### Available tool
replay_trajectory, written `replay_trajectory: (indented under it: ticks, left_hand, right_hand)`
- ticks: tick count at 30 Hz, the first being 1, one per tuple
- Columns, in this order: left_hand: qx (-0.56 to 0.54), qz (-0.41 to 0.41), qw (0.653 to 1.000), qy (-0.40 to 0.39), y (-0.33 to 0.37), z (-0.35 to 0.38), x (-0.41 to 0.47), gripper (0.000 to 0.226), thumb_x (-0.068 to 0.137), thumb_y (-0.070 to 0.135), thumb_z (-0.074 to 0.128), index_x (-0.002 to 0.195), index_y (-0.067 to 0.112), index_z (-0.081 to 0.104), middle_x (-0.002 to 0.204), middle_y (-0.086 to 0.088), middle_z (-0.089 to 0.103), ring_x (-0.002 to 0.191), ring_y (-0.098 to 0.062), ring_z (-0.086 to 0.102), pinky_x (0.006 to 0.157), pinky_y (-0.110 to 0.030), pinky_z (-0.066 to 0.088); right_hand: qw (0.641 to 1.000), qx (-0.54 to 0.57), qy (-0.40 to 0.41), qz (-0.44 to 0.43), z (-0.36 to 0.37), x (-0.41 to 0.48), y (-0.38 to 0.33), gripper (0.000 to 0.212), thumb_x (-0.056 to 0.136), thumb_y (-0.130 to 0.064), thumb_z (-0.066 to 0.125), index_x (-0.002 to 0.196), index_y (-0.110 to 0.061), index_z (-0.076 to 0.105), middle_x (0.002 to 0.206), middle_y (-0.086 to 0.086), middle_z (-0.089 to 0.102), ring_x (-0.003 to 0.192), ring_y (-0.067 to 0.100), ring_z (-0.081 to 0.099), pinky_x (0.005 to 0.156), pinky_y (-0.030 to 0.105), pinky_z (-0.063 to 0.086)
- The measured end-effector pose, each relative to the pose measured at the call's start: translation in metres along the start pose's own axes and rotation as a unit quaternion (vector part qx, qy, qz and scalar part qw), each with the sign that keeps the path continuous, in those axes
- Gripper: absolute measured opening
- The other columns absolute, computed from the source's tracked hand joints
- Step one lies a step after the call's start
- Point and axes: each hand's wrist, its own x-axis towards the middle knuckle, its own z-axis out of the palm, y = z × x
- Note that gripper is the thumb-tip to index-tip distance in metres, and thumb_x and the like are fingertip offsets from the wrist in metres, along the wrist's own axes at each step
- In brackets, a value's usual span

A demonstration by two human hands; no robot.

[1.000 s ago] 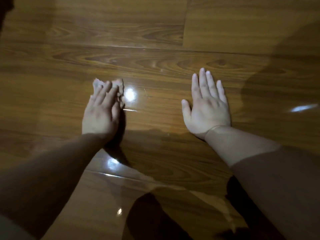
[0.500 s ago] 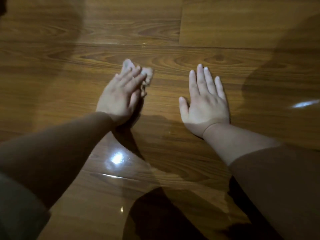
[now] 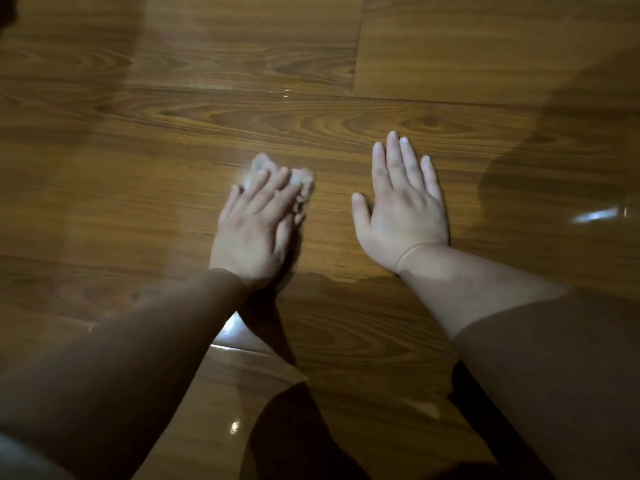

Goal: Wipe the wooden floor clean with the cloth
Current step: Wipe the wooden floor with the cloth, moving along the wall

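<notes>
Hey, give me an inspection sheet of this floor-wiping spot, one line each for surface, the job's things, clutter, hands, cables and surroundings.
Surface: glossy wooden floor, brown grain, light glare in spots.
Job's things: pale crumpled cloth on the floor, mostly hidden under the left hand.
Clutter: nothing seen.
Hands: left hand presses the cloth with straight fingers; right hand lies flat on bare floor, apart from the cloth.
Cables: nothing seen.
Surroundings: only floor in view, dimly lit and partly in shadow.
</notes>
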Motion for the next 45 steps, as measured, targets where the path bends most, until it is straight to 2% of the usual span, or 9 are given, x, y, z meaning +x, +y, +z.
replay_trajectory:
  ticks: [5,8,13,19,23,32,39,42,45]
  left_hand:
    - [-0.025,-0.314,0.945,0.091,0.019,0.014,0.064,0.052,0.1,0.033,0.033,0.151,0.03,0.027,0.16,0.008,0.017,0.148,-0.015,0.004,0.118,-0.046,-0.001]
    - [-0.033,-0.265,0.959,0.089,0.039,0.026,0.082,0.052,0.098,0.032,0.033,0.15,0.03,0.03,0.16,0.009,0.019,0.148,-0.014,0.007,0.118,-0.043,0.001]
    - [-0.001,0.001,1.0,0.019,0.039,0.023,0.019,0.051,0.096,0.03,0.039,0.147,0.028,0.036,0.157,0.007,0.028,0.147,-0.012,0.014,0.117,-0.042,0.008]
    - [-0.206,-0.188,0.952,0.128,-0.002,-0.002,-0.05,0.063,0.096,0.041,0.035,0.153,0.029,0.012,0.162,-0.003,0.001,0.146,-0.012,0.006,0.115,-0.029,-0.002]
    - [-0.126,-0.454,0.858,0.205,-0.054,-0.006,-0.111,0.061,0.097,0.03,0.039,0.154,0.026,0.016,0.162,-0.007,0.006,0.148,-0.022,0.009,0.118,-0.045,0.005]
    - [-0.008,-0.541,0.838,0.074,-0.101,0.01,-0.166,0.067,0.094,0.06,0.012,0.154,0.03,0.001,0.162,-0.001,-0.011,0.147,-0.021,-0.013,0.115,-0.047,-0.01]
    - [0.031,-0.541,0.835,0.091,-0.092,0.016,-0.165,0.072,0.091,0.061,0.004,0.154,0.028,0.003,0.162,-0.002,-0.007,0.148,-0.02,-0.012,0.116,-0.043,-0.01]
    - [0.035,-0.545,0.833,0.089,-0.091,0.014,-0.165,0.07,0.093,0.059,0.009,0.154,0.027,0.004,0.162,-0.001,-0.006,0.148,-0.019,-0.011,0.116,-0.042,-0.011]
    - [0.035,-0.545,0.833,0.092,-0.09,0.012,-0.161,0.069,0.094,0.058,0.012,0.155,0.026,0.005,0.162,0.0,-0.006,0.148,-0.018,-0.011,0.116,-0.041,-0.011]
  right_hand:
    - [1.0,-0.013,0.013,0.002,0.001,0.0,0.002,0.071,0.096,-0.049,0.019,0.155,-0.012,0.006,0.163,0.008,0.0,0.15,0.018,-0.004,0.121,0.039,-0.002]
    - [1.0,-0.015,0.012,-0.012,0.005,-0.003,-0.001,0.07,0.096,-0.047,0.019,0.155,-0.011,0.008,0.163,0.008,0.001,0.15,0.019,-0.002,0.12,0.038,-0.003]
    - [1.0,-0.007,0.019,0.016,0.005,0.0,0.009,0.069,0.097,-0.045,0.022,0.155,-0.011,0.01,0.163,0.008,0.002,0.15,0.019,-0.001,0.12,0.037,-0.004]
    - [1.0,0.0,0.009,0.015,-0.001,-0.005,0.001,0.06,0.1,-0.04,0.026,0.156,-0.024,0.013,0.163,0.009,-0.003,0.15,0.02,-0.007,0.121,0.042,-0.004]
    - [0.985,0.099,-0.012,-0.144,-0.004,-0.023,-0.061,0.059,0.095,-0.044,0.034,0.152,-0.029,0.024,0.163,0.01,0.003,0.15,0.024,-0.002,0.121,0.046,-0.003]
    - [0.895,0.004,-0.115,-0.43,0.012,-0.007,-0.127,0.06,0.097,-0.038,0.024,0.155,-0.027,0.013,0.162,-0.009,0.013,0.149,0.011,0.006,0.118,0.031,-0.004]
    - [0.983,0.036,-0.046,-0.172,0.013,0.095,-0.171,0.061,0.096,-0.031,0.039,0.152,-0.01,0.026,0.16,0.014,0.017,0.148,0.028,0.012,0.119,0.041,0.008]
    - [0.944,-0.005,-0.095,-0.315,0.028,0.071,-0.233,0.061,0.096,-0.035,0.036,0.152,-0.014,0.024,0.16,0.008,0.02,0.147,0.025,0.014,0.118,0.041,0.008]
    - [0.834,0.001,-0.163,-0.527,0.025,0.03,-0.224,0.069,0.09,-0.038,0.036,0.155,-0.022,0.019,0.161,-0.002,0.018,0.149,0.017,0.01,0.119,0.036,0.002]
